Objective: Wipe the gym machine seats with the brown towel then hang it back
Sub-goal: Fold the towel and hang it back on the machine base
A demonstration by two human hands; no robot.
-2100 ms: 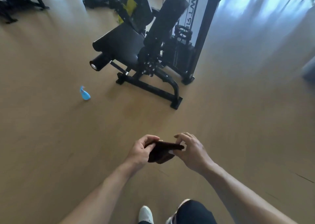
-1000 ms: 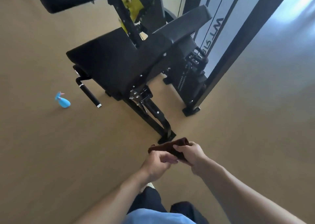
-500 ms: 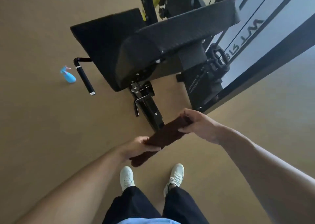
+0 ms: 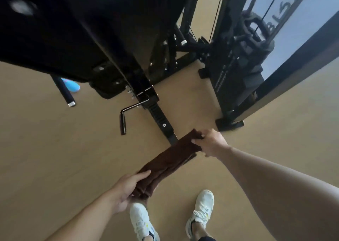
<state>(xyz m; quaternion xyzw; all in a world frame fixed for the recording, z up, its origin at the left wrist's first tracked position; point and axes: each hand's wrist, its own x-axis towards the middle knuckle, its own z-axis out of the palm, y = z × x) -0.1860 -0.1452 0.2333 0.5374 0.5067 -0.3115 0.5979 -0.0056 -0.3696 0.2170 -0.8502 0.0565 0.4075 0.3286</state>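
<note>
Fingers of the left hand (image 4: 128, 187) curled round the near end of the brown towel (image 4: 169, 160), while the right hand (image 4: 209, 141) pinched its far end, so the folded cloth hung stretched between them above the floor (image 4: 55, 149), in front of the black seat pad (image 4: 55, 29). Judging by this, wiping had not begun and hanging remained. No open containers showed; only a blue bottle (image 4: 72, 85), contents unreadable, lay half hidden under the pad

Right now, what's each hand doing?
Left hand: grips the near end of the brown towel.
Right hand: pinches its far end.
</note>
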